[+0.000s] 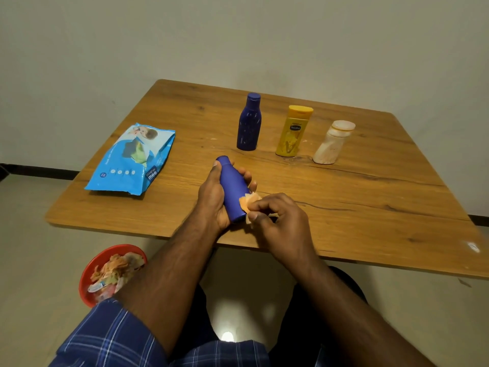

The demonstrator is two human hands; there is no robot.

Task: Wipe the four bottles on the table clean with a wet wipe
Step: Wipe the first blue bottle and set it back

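My left hand wraps a blue bottle, tilted above the wooden table's near edge — cap pointing away. My right hand pinches a stained wet wipe against its lower side. Beyond stand three more — dark blue bottle, yellow Vaseline bottle, white bottle.

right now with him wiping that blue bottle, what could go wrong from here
1. The left hand holds the blue bottle tilted above the table edge; if that grip slips on wet plastic, it may fall to the floor.
2. The wet wipe in the right hand looks orange-stained, so it might smear grime back on.
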